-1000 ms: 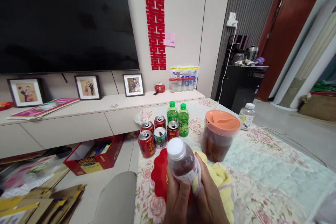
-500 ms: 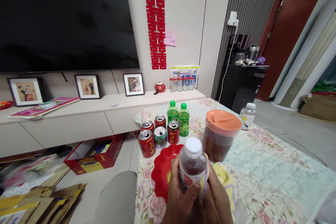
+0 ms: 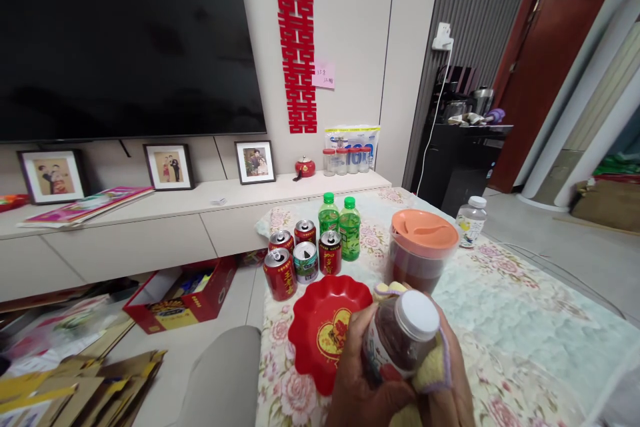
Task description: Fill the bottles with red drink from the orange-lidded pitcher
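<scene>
A clear bottle [image 3: 393, 340] with a white cap, a printed label and dark contents leans to the right between my hands. My left hand [image 3: 357, 380] is closed round its left side, the thumb across the label. On the far side, my right hand [image 3: 453, 373] grips a yellow cloth [image 3: 434, 367] with a purple edge, pressed against the bottle. Part of the right hand's fingers is hidden behind bottle and cloth. Just left of the hands lies a red scalloped plate [image 3: 310, 320]. Behind them stands a pitcher [image 3: 415, 267] of brown liquid with an orange lid.
Several drink cans [image 3: 281, 273] and two green bottles [image 3: 349, 230] stand beyond the plate. Another white-capped bottle [image 3: 471, 223] is at the table's right edge. A floral tablecloth [image 3: 530, 320] covers the table. Left, on the floor, are a red box [image 3: 200, 303] and flattened cardboard [image 3: 110, 387].
The bottle has moved right and lower and now tilts rightward, uncovering more of the red plate. Both hands have shifted right with it, and the cloth shows more at its right side.
</scene>
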A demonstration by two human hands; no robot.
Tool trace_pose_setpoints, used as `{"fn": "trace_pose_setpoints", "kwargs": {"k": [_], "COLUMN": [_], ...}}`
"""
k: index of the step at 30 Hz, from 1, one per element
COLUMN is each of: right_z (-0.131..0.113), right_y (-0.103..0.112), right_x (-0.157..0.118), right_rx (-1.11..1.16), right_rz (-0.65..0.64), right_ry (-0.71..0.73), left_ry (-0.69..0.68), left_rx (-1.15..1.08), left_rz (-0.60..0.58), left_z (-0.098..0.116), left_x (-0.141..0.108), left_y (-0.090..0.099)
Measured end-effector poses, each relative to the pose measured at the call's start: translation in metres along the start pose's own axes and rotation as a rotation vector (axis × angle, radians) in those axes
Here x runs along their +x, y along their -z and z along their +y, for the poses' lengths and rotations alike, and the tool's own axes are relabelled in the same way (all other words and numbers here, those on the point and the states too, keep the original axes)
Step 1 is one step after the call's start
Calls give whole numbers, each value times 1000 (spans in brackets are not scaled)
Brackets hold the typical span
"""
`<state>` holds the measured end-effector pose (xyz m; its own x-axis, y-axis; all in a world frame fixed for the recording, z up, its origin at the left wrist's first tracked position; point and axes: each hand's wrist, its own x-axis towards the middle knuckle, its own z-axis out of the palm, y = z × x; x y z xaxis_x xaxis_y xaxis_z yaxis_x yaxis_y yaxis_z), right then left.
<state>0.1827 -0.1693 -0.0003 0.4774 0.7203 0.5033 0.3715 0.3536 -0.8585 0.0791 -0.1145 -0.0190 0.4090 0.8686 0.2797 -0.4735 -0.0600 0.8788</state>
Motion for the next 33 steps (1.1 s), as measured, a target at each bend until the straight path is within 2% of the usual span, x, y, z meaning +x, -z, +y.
{"fn": "trace_pose_setpoints", "kwargs": {"k": [4, 6, 11, 14, 16, 20, 23, 29, 31, 33], "right_z": [1, 5, 30, 39, 40, 36, 30, 7, -3, -10], "right_y": [-16, -23, -31, -34, -36, -41, -38, -11, -4, -2], "right_x": [-4, -3, 4, 5, 3, -1, -1, 3, 1, -2], "right_rx": [-41, -59, 18, 28, 11, 21, 3, -77, -88, -82], "right_rz": [-13, -48, -225, -259, -239, -171, -103, -35, -5, 22], "right_ry": [-64, -39, 66, -25, -102, -114, -62, -35, -14, 32], "left_ry": [54, 97, 132, 76, 56, 142, 150, 19, 28, 70], "left_rx": [-176, -225, -138, -148, -150, -11, 38, -93, -183, -244], "left_rz": [119, 182, 429, 429, 428, 476, 376, 120, 16, -16], "left_z": [9, 14, 19, 14, 10, 5, 10, 15, 13, 11], "left_x": [-1, -3, -1, 6, 8, 5, 3, 5, 2, -3], "left_y": [-10, -11, 0, 8, 12, 19, 18, -5, -10, -15]}}
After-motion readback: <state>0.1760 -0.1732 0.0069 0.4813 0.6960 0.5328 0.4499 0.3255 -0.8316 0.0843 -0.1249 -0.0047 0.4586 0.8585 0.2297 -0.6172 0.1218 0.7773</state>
